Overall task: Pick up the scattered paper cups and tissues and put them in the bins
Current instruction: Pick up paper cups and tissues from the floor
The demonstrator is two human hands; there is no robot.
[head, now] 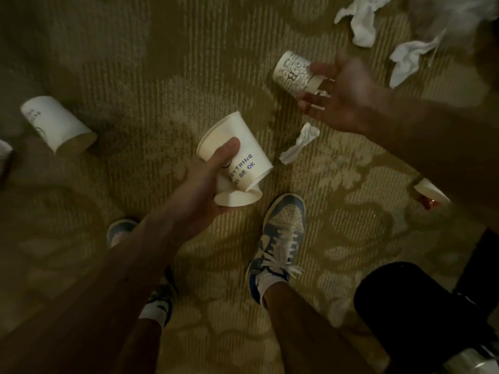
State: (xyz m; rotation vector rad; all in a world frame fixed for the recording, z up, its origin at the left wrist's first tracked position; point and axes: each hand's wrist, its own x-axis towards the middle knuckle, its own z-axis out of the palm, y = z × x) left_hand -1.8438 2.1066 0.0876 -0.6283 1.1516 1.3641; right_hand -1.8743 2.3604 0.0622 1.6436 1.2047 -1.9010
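Landmark: right shoe (pixel 278 238), blue and white with white laces, planted on the patterned carpet (pixel 135 63).
Left hand (pixel 213 182): above and left of the right shoe, curled round two paper cups, thumb laid over the upper one's rim.
Slogan cup (pixel 240 157): in the left hand, tilted with its mouth away from the shoe. Blue print read "…RYTHING" and "BE OK"; the hand hid the rest.
Second held cup (pixel 237 198): white, tucked under the slogan cup, just above the shoe's toe. No print was seen.
Right hand (pixel 343 95): well above and right of the shoe, blurred, fingers spread wide. The thumb tip lay at the printed cup's wall; a firm hold was not seen.
Printed cup (pixel 291 74): above the shoe, on its side, mouth towards the right hand. It was covered in dense black lettering; only a large "B" was legible.
Fallen cup (pixel 58 124): far left of the shoe, on its side; its small dark print was illegible.
Small tissue (pixel 299 143): crumpled on the carpet between the shoe and the printed cup.
Larger tissues (pixel 361 20) (pixel 407 59): far above and right of the shoe.
Hidden cup (pixel 429 190): right of the shoe, partly under the right forearm.
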